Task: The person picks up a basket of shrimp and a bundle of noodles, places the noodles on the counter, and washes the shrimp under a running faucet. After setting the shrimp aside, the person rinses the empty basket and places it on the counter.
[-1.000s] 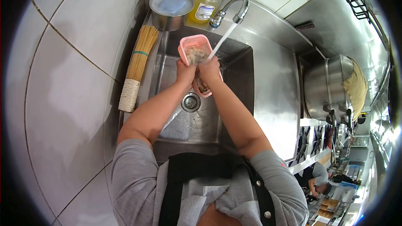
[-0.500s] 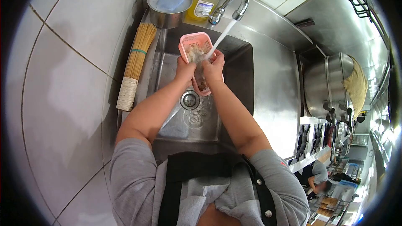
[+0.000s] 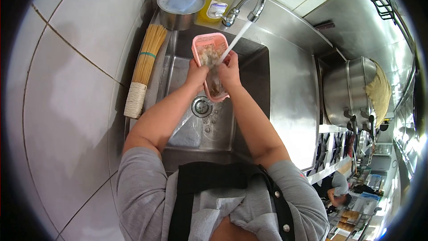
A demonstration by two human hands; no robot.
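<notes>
A pink plastic basket [image 3: 208,41] with a perforated end is held over the sink, under the running faucet [image 3: 255,12]. Pale, small pieces of food [image 3: 211,58] lie inside, with some darker bits towards the near end. My left hand [image 3: 196,73] grips the basket's left side, its thumb over the rim. On the right side my right hand [image 3: 229,72] is closed around the basket's edge, thumb inward. The water stream [image 3: 235,42] falls into the basket between my hands. Both hands' undersides are hidden.
The steel sink [image 3: 176,69] has a drain [image 3: 202,106] below the basket. Left of it lies a bamboo brush [image 3: 146,69]. A metal pot [image 3: 180,21] and a yellow soap bottle [image 3: 217,2] stand behind. Large steamers [image 3: 343,91] and a person [image 3: 335,187] are on the right.
The basket has shifted slightly and tilts a little differently, exposing more of its near end. My right hand has moved slightly. Water splashes around the drain have changed.
</notes>
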